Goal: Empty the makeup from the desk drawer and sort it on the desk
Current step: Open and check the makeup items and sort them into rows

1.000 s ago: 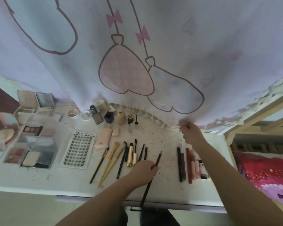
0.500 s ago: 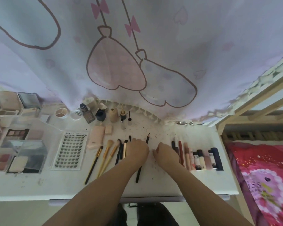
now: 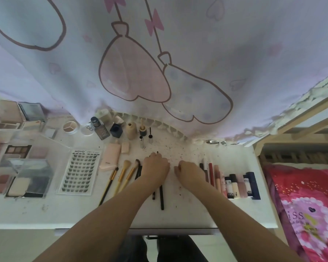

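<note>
My left hand (image 3: 155,167) lies palm down over a row of dark pencils and brushes on the white desk (image 3: 197,214), fingers curled around them. Two black pencils (image 3: 161,195) stick out below its wrist. Just to the right, my right hand (image 3: 189,173) rests knuckles up on the desk with its fingers bent and nothing visible in it. Gold-handled brushes (image 3: 121,176) lie left of my left hand. Lip pencils (image 3: 211,173) and lipstick tubes (image 3: 235,186) are lined up right of my right hand.
A false-lash tray (image 3: 80,173), a pink case (image 3: 111,156) and open palettes (image 3: 17,152) lie on the left. Small bottles (image 3: 102,129) stand along the back under a printed curtain (image 3: 159,53). Dark crumbs speckle the desk. A red bed cover (image 3: 301,205) lies right of the desk.
My right hand let go of the curtain edge and came down beside my left hand. My left hand carried a black pencil up into the row of brushes.
</note>
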Tool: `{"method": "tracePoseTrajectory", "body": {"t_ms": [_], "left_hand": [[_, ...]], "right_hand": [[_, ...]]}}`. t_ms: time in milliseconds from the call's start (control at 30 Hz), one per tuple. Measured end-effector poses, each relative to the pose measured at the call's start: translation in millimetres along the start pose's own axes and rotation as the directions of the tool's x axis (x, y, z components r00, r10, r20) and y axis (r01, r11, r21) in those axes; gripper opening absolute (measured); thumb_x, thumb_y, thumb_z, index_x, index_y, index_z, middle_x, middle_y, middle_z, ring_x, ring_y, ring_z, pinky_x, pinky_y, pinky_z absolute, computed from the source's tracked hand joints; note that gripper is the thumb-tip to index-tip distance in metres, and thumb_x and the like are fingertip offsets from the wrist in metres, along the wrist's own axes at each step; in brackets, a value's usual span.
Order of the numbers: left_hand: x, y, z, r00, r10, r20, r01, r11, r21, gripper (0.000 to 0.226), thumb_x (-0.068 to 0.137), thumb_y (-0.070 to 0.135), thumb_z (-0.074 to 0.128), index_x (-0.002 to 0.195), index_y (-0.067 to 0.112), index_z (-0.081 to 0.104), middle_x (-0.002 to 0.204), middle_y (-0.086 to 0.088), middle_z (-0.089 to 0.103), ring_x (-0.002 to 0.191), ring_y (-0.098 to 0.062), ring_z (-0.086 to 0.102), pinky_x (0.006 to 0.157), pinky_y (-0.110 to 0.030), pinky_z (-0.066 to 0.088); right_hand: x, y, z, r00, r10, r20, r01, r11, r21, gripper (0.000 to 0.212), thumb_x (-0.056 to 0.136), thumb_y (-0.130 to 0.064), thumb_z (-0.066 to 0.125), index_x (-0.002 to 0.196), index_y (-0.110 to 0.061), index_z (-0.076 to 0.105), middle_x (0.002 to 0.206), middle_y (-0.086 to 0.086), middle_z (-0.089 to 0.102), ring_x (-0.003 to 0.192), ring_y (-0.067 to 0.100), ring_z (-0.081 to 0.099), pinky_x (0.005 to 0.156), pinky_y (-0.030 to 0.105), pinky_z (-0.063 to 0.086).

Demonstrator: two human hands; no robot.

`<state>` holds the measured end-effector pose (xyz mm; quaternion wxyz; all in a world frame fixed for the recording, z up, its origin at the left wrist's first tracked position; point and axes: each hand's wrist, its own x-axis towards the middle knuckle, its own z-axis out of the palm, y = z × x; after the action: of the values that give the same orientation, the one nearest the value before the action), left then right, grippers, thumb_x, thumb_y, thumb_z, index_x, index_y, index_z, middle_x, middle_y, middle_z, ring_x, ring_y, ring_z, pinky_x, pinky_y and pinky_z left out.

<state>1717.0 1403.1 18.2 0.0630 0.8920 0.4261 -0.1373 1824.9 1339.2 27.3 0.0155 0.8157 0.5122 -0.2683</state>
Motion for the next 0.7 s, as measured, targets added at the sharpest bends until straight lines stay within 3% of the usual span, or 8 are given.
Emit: {"method": "tracePoseTrajectory", "body": {"t_ms": [100,200,367,500,600,700], "left_hand": [[-3,26,-7,0.992,0.094,-0.083,-0.103,0.988,-0.113,0.028,0.100,0.025,0.036,0.109,0.010,0.058,0.109,-0.008,0.058,0.103,-0.024,0.051,0.071,-0.033,0.040],[-9,63,-7,0.988,0.143,-0.059,-0.153,0.961,-0.229,0.031,0.100,0.030,0.032,0.110,0.010,0.054,0.107,-0.008,0.058,0.098,-0.023,0.051,0.070,-0.032,0.036],[-8,105,8,0.992,0.095,0.086,-0.071,0.966,-0.250,0.035,0.099,0.037,0.033,0.113,0.011,0.052,0.110,-0.008,0.058,0.100,-0.023,0.050,0.080,-0.034,0.041],[-3,114,13,0.993,0.024,0.119,0.004,0.974,-0.228,0.035,0.099,0.036,0.032,0.114,0.012,0.054,0.111,-0.007,0.058,0.103,-0.023,0.051,0.079,-0.032,0.040],[-4,110,11,0.993,-0.029,0.113,0.062,0.951,-0.304,0.033,0.097,0.034,0.034,0.108,0.012,0.056,0.108,-0.006,0.060,0.101,-0.023,0.052,0.078,-0.033,0.041],[-11,97,1,0.997,-0.054,0.059,0.073,0.913,-0.402,0.029,0.094,0.031,0.039,0.104,0.009,0.056,0.103,-0.006,0.058,0.098,-0.022,0.053,0.076,-0.032,0.043]], "right_hand": [[4,35,-25,0.996,0.079,-0.048,-0.080,0.997,-0.016,0.024,0.098,-0.025,0.038,0.102,-0.010,0.055,0.100,0.008,0.065,0.088,0.025,0.061,0.073,0.032,0.048],[3,62,-41,0.989,0.138,-0.043,-0.139,0.990,-0.021,0.022,0.097,-0.022,0.038,0.104,-0.011,0.056,0.100,0.007,0.064,0.090,0.025,0.061,0.078,0.034,0.051],[7,74,-42,0.991,0.130,-0.022,-0.130,0.991,-0.010,0.021,0.095,-0.025,0.040,0.102,-0.013,0.056,0.096,0.005,0.064,0.088,0.023,0.061,0.078,0.033,0.051],[11,73,-38,0.995,0.098,-0.007,-0.098,0.995,-0.031,0.025,0.094,-0.031,0.042,0.100,-0.013,0.057,0.095,0.004,0.063,0.085,0.022,0.058,0.069,0.029,0.045],[13,71,-36,0.994,0.109,0.017,-0.109,0.994,-0.020,0.028,0.093,-0.038,0.043,0.087,-0.014,0.056,0.082,0.001,0.060,0.076,0.020,0.057,0.064,0.028,0.043],[17,63,-36,0.988,0.107,0.110,-0.127,0.974,0.187,0.038,0.093,-0.040,0.049,0.067,-0.013,0.049,0.066,0.001,0.053,0.062,0.016,0.052,0.058,0.027,0.041]]}}
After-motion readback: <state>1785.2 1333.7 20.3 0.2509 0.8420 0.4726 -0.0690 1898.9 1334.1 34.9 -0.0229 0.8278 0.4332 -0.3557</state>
